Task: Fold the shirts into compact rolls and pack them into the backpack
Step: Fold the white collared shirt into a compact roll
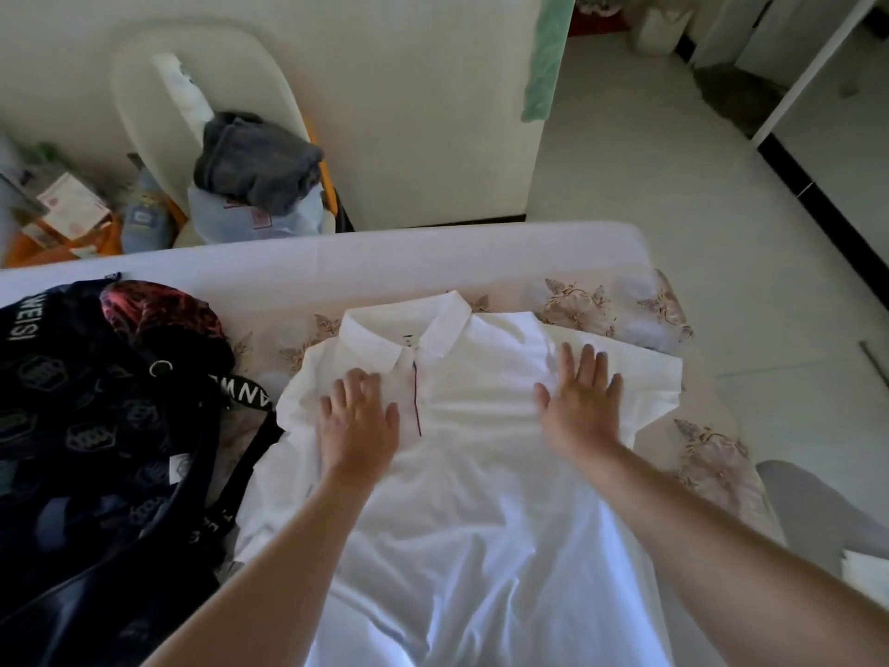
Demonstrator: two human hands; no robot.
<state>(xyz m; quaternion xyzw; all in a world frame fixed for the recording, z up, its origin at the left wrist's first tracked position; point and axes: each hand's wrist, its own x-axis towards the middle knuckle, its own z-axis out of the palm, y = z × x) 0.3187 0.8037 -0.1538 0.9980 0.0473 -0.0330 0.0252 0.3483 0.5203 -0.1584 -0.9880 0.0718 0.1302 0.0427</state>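
Note:
A white polo shirt (481, 474) lies spread face up on the bed, collar away from me, with a thin dark red line down its placket. My left hand (358, 418) rests flat on the chest just left of the placket, fingers straight. My right hand (579, 402) presses flat on the shirt near its right shoulder, fingers spread. A dark navy patterned backpack (96, 426) lies on the bed to the left of the shirt, its black lettered strap touching the shirt's left sleeve. A dark red patterned cloth (154, 310) shows at the backpack's top.
The bed (336, 262) has a floral sheet and a pale far edge. Behind it a white chair (144, 89) holds a grey garment (260, 161) and bags. Clutter lies on the floor at the far left. A pale tiled floor (673, 185) runs to the right of the bed.

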